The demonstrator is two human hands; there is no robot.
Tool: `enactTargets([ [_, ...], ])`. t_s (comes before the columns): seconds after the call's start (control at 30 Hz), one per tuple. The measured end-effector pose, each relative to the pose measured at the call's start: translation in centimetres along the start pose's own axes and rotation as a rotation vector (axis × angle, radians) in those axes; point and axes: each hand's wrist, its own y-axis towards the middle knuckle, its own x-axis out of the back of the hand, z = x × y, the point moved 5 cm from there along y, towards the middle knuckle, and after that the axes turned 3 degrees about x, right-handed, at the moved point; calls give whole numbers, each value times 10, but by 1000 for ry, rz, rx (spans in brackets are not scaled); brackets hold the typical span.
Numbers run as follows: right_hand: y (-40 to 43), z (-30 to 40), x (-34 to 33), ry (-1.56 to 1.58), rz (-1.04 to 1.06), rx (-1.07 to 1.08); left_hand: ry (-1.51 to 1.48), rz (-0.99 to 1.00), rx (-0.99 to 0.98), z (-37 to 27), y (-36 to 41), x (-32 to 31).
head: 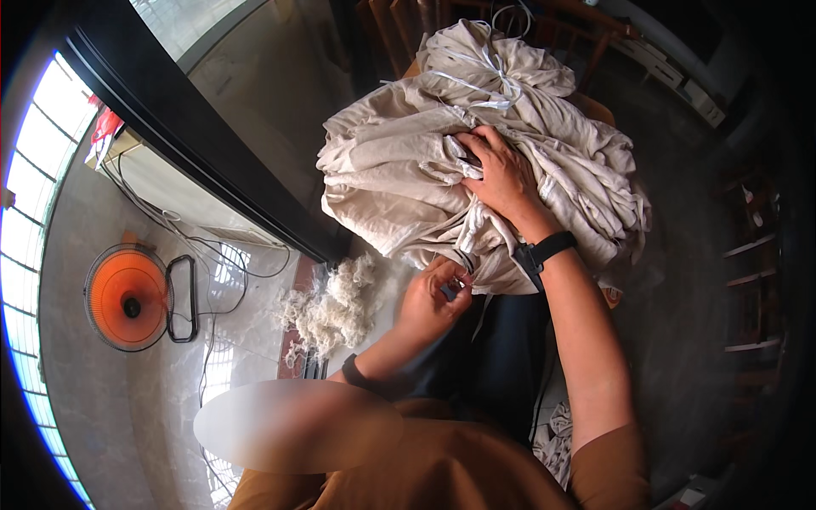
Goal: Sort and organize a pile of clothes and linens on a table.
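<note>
A large heap of beige cloth (382, 172) lies in front of me, its folds showing pale stitched edges. My right hand (500, 169) presses into the middle of the heap, thumb and fingers closed around a gathered fold. Lower down, at the heap's near edge, my left hand (437, 290) pinches the cloth between thumb and fingertips. A thin dark curved line shows beside those fingertips; what it is, I cannot tell. Loose threads hang just below. At the far end, a white tie (503, 83) binds a bunched part of the cloth.
Left of the heap is a pile of cream thread scraps (338, 312). An orange fan (131, 306) stands on the floor farther left, among cables (245, 274). A dark door frame (191, 127) runs diagonally nearby. More cloth (554, 446) lies low on my right. Wooden chair slats (395, 32) rise behind.
</note>
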Motion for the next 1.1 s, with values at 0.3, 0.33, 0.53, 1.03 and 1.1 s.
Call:
enactTargets([
  [0.3,2,3,-2,-16,-7,11,-364,153,147,26,-3,5],
  [0.33,1,2,-2,-18,-15,14,-436,170,146,24,-4,8],
  [0.53,0,-1,-1,-11,-78,57,-754,179,182,4,-3,19],
  [1.03,-1,-3,-2,2,-13,12,69,-16,-94,-7,9,5],
  [1.1,-1,-2,-2,2,-13,1,-11,-23,-53,-6,9,9],
])
